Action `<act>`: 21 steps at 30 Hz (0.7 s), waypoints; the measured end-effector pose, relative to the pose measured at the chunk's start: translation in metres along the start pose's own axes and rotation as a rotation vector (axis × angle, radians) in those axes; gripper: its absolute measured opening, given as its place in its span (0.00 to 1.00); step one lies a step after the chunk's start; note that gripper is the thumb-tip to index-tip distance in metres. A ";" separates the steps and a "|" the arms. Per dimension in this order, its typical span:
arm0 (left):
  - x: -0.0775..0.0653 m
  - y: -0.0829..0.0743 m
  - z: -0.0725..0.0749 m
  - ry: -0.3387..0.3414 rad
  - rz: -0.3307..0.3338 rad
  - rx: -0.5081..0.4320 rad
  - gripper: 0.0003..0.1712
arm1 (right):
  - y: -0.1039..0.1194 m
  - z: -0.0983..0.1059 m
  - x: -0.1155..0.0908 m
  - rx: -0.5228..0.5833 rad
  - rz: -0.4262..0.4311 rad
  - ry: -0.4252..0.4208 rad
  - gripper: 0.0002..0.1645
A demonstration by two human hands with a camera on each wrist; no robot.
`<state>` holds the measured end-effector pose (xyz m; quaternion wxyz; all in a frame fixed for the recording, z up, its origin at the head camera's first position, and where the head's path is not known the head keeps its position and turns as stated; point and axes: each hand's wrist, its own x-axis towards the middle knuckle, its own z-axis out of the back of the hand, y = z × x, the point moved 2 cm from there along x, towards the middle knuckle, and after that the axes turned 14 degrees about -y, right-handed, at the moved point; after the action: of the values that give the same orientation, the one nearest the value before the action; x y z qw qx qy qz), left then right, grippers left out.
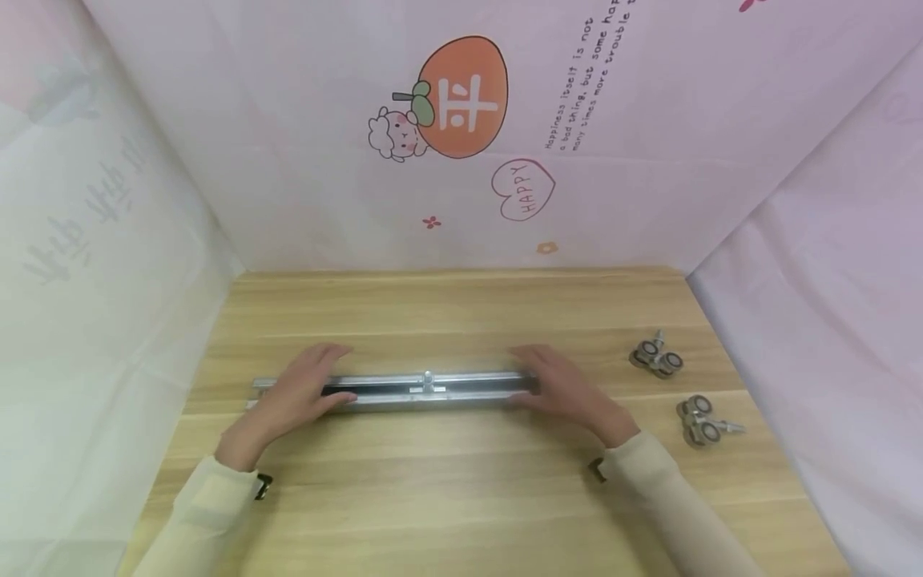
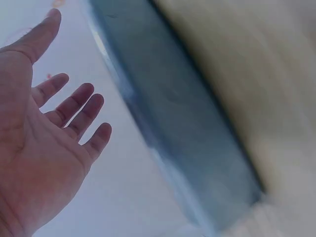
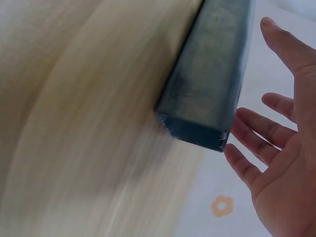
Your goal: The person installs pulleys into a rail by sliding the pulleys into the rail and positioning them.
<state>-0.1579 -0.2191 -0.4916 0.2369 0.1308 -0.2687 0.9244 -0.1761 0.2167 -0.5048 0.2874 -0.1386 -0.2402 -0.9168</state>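
Observation:
A long silvery metal track [image 1: 476, 378] with a slot along its top lies crosswise on the wooden table. Midway along it sits a small metal fitting [image 1: 429, 383]. My left hand [image 1: 303, 386] is over the track's left part, thumb on the near side and fingers on the far side. In the left wrist view, that hand [image 2: 54, 143] has loosely spread fingers beside the blurred track [image 2: 173, 108]. At the track's right end is my right hand [image 1: 566, 389]. The right wrist view shows this hand [image 3: 286, 163] with relaxed fingers near the track's open end [image 3: 197, 131]; contact is unclear.
Two metal roller hangers with threaded bolts lie on the right of the table [image 1: 461, 489]: a farther one [image 1: 656, 358] and a nearer one [image 1: 699, 421]. White printed cloth [image 1: 324, 200] walls the back, left and right sides.

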 end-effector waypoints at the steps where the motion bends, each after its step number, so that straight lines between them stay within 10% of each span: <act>1: 0.005 -0.004 -0.001 -0.002 -0.017 0.000 0.46 | -0.001 0.000 -0.001 -0.003 -0.004 0.001 0.54; 21: 0.056 -0.083 -0.048 0.042 -0.133 -0.098 0.36 | 0.002 -0.021 -0.008 -0.038 -0.036 0.067 0.45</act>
<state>-0.1693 -0.1101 -0.4744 0.3097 0.1169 -0.2994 0.8948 -0.1710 0.2077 -0.5250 0.2762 -0.1092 -0.2154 -0.9303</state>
